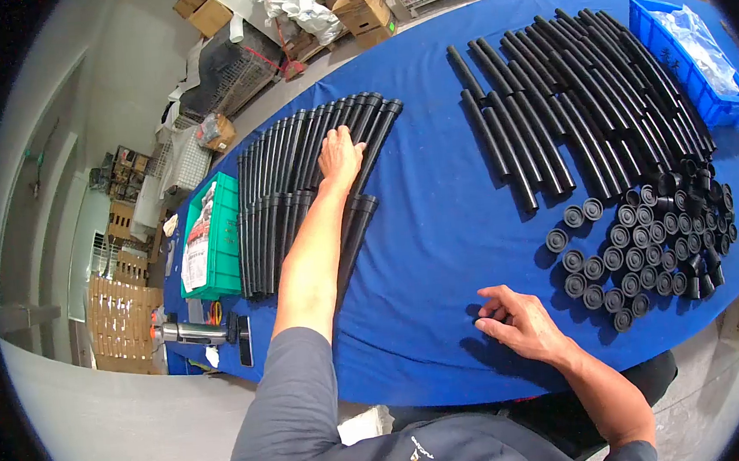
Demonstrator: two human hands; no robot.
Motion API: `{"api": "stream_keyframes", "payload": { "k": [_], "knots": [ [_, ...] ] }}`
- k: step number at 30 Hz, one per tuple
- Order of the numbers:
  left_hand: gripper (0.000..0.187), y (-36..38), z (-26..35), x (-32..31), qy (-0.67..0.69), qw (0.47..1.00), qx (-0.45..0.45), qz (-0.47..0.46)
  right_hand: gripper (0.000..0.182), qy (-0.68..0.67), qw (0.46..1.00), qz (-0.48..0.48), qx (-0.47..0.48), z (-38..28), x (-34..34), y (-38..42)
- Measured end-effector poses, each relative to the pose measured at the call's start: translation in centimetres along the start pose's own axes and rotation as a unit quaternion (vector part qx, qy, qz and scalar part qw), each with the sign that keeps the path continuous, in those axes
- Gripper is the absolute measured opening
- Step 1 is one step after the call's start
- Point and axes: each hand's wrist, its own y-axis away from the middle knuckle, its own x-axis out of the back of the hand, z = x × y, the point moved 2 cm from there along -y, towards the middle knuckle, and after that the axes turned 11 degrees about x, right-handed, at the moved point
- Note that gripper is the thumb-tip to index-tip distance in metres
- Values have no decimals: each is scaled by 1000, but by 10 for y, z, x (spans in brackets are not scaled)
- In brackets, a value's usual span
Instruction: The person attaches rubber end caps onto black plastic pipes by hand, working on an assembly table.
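My left hand is over the row of black tubes with wider capped ends on the left side of the table. Its fingers are bent down around one black tube, whose middle the hand hides. A second, nearer row of capped tubes lies partly under my forearm. My right hand is above the cloth near the front edge, fingers curled and thumb close to them. Something dark shows at its fingertips, too small to make out. To its right lie many round black caps, several of them on their sides.
Plain black tubes lie in rows at the back right of the blue-clothed table. A blue bin with clear plastic bags stands beyond them. On the left are a green bin, a phone and a metal cylindrical tool.
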Motion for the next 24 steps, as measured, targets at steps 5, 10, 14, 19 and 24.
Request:
{"api": "stream_keyframes", "payload": {
  "k": [5, 10, 14, 19, 24],
  "knots": [
    [39, 19, 34, 16, 126, 981, -113, 94, 44, 8, 1000, 3, 13, 3, -2, 1],
    [63, 85, 128, 7, 208, 900, -382, 36, 43, 25, 999, -3, 25, 2, -1, 2],
    [68, 120, 174, 3, 204, 888, -413, -8, 43, 34, 998, -15, 46, 7, -2, 3],
    [47, 112, 175, 14, 230, 951, -175, -111, 41, 67, 993, -16, 93, 10, -2, 4],
    [66, 95, 159, -13, 194, 968, -113, -111, 41, 91, 990, -30, 104, 15, -4, 4]
  ]
}}
